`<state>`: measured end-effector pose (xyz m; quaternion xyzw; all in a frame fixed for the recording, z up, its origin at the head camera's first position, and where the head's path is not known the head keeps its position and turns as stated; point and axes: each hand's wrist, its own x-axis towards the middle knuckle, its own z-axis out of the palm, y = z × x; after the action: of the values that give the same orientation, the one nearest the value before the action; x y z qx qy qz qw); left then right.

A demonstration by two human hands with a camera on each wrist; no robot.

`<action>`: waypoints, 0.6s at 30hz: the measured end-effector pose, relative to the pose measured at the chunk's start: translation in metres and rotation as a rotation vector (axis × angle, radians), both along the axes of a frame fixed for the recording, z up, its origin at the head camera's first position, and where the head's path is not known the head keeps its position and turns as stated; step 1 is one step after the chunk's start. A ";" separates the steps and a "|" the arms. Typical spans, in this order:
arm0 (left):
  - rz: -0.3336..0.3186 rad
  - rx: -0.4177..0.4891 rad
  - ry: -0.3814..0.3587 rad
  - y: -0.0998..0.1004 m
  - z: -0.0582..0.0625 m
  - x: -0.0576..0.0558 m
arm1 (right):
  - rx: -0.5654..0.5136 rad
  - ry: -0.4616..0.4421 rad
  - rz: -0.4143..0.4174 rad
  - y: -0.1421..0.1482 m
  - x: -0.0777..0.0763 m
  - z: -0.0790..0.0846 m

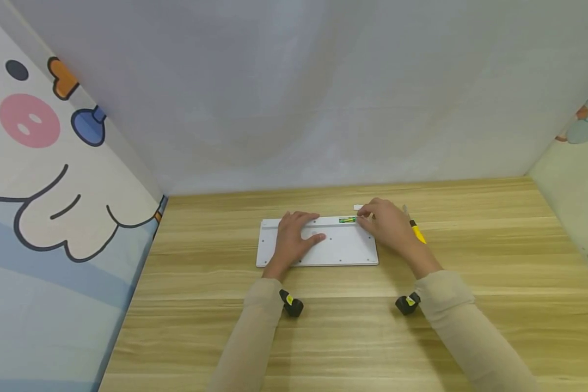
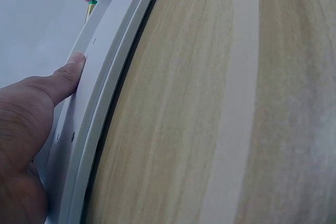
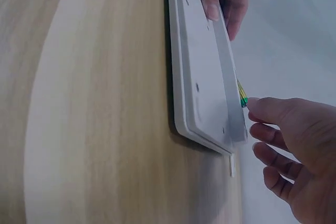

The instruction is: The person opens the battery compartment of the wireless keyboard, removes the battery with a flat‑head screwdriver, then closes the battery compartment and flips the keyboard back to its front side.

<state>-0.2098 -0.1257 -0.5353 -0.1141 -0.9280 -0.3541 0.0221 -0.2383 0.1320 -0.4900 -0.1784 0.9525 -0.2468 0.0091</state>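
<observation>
A white keyboard (image 1: 343, 247) lies face down on the wooden table, its screw-dotted underside upward. In the slot along its raised far edge shows a green and yellow battery (image 1: 347, 220). My left hand (image 1: 292, 239) holds the keyboard's left half, thumb on the underside and fingers over the far edge. At the slot's right end, my right hand (image 1: 389, 223) pinches the battery's green end (image 3: 243, 102) between thumb and forefinger, the other fingers curled loosely. Part of the battery is hidden by the slot's rim in the right wrist view.
Just beyond the keyboard lies a small white piece (image 1: 357, 207), partly behind the right hand. A screwdriver (image 1: 418, 233) with a yellow and black handle lies right of that hand, partly covered by the forearm. A pale curtain (image 1: 323, 109) hangs behind the table (image 1: 201, 261).
</observation>
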 end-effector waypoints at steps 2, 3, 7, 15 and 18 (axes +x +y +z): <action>0.000 0.000 0.003 0.000 0.000 0.000 | 0.013 0.005 0.023 -0.003 0.000 -0.001; -0.001 -0.001 0.005 0.001 0.001 0.000 | 0.017 0.008 0.034 -0.004 0.000 -0.002; -0.002 -0.010 0.004 0.001 0.001 0.000 | 0.023 0.015 0.052 -0.006 0.001 -0.002; 0.007 -0.029 -0.009 0.001 -0.001 -0.001 | 0.034 0.035 0.058 -0.009 0.001 -0.002; 0.006 -0.022 -0.001 0.000 0.000 -0.001 | 0.038 0.051 0.066 -0.009 0.000 -0.004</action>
<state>-0.2107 -0.1252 -0.5357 -0.1116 -0.9322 -0.3437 0.0215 -0.2381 0.1228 -0.4936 -0.2159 0.9505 -0.2234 -0.0036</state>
